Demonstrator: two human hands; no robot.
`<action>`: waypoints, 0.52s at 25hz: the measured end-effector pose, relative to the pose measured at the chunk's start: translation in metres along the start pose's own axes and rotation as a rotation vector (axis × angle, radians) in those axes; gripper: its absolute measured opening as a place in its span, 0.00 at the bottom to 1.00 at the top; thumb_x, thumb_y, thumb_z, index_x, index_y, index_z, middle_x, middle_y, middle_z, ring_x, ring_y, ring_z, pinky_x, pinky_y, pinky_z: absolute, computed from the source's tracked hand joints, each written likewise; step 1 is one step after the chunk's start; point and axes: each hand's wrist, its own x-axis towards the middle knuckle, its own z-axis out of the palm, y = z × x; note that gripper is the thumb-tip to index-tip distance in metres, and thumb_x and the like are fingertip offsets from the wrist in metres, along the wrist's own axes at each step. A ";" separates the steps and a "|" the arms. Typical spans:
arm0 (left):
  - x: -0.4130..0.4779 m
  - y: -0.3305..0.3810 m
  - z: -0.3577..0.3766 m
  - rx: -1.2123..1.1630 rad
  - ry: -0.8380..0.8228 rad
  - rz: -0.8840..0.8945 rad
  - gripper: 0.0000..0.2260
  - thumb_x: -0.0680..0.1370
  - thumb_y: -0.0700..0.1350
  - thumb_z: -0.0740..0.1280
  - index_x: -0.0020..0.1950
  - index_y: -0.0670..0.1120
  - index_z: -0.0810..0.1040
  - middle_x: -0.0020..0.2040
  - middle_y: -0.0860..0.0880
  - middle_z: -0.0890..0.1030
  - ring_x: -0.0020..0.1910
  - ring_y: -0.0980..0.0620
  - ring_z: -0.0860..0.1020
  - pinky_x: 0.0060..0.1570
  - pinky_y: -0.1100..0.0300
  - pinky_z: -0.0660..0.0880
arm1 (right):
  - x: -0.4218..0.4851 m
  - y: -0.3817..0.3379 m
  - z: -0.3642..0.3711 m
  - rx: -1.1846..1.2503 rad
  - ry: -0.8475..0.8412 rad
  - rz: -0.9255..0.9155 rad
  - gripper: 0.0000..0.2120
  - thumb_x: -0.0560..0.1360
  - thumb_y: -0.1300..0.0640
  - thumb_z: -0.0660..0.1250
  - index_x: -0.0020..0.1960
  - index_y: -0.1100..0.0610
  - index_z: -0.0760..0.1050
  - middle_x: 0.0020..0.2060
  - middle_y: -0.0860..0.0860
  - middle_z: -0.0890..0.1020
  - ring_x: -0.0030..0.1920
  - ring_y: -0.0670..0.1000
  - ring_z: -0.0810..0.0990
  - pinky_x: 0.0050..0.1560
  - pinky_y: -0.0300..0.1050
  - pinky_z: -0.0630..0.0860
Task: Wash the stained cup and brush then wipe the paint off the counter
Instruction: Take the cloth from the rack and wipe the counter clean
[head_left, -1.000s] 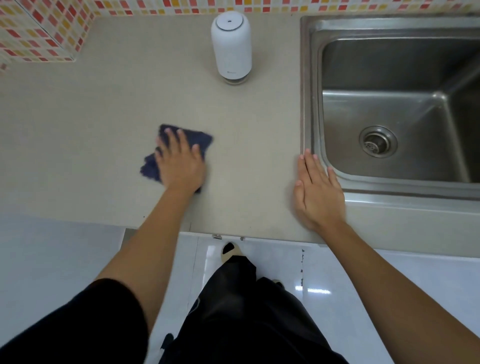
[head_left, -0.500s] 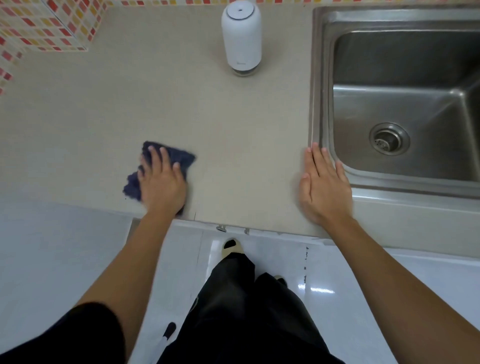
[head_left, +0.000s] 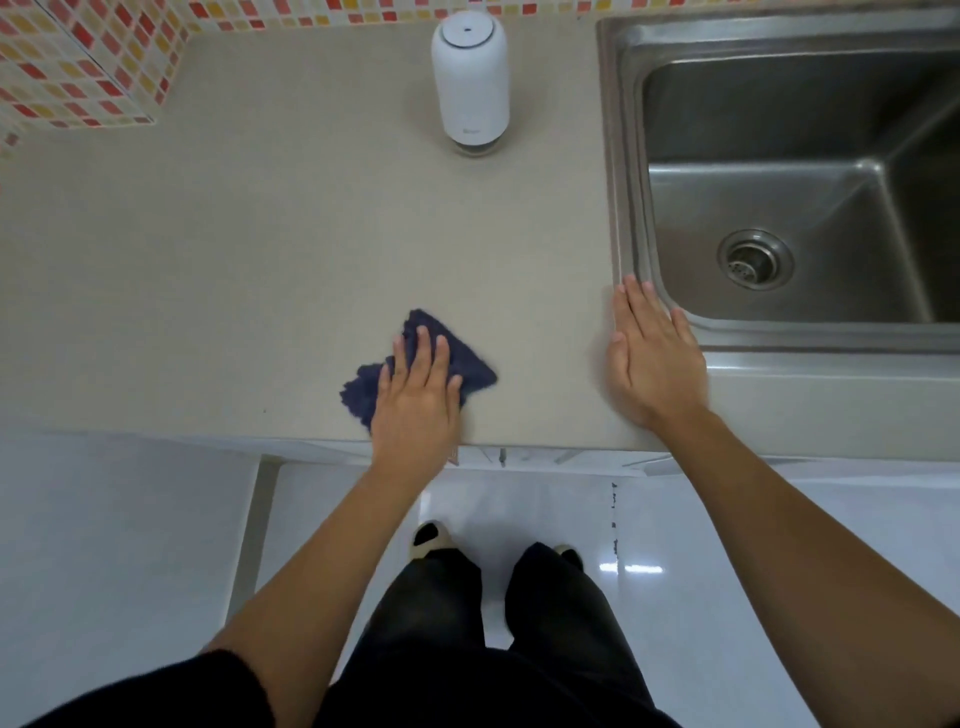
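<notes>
The left grip (head_left: 418, 400) presses flat-fingered on a crumpled dark-blue cloth (head_left: 470, 364) near the front edge of the beige surface (head_left: 260, 260). The right grip (head_left: 654, 364) lies flat and released. No paint shows, so wiping seems nearly done.

Navy cloth (head_left: 470, 364), beige counter (head_left: 260, 260), white dispenser (head_left: 469, 78), grey steel sink (head_left: 623, 156); red/yellow mosaic tiles (head_left: 78, 78), blk trousers (head_left: 441, 623)

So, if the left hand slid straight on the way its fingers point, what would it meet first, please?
Probably the white dispenser at the back; only bare counter lies between it and the left hand pressing the cloth. It might narrowly miss.
</notes>
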 end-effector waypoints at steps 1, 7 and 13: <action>0.017 0.011 0.000 -0.024 -0.004 -0.046 0.25 0.81 0.51 0.45 0.73 0.39 0.62 0.74 0.39 0.62 0.73 0.38 0.59 0.70 0.43 0.59 | 0.000 0.001 0.000 0.000 0.004 0.006 0.33 0.73 0.49 0.36 0.75 0.60 0.53 0.75 0.54 0.56 0.75 0.51 0.51 0.72 0.49 0.45; -0.025 0.048 0.020 0.053 0.035 0.511 0.21 0.80 0.51 0.51 0.68 0.44 0.71 0.69 0.46 0.72 0.70 0.45 0.68 0.68 0.51 0.65 | -0.016 -0.014 -0.002 0.066 0.102 0.108 0.29 0.75 0.51 0.41 0.73 0.61 0.59 0.73 0.57 0.62 0.74 0.56 0.55 0.72 0.54 0.47; -0.084 -0.144 0.009 0.078 0.043 0.173 0.22 0.82 0.50 0.42 0.71 0.40 0.61 0.71 0.43 0.66 0.77 0.49 0.46 0.72 0.53 0.50 | -0.024 -0.137 0.027 0.132 0.034 -0.007 0.29 0.75 0.51 0.42 0.74 0.60 0.57 0.74 0.55 0.59 0.74 0.53 0.52 0.71 0.52 0.44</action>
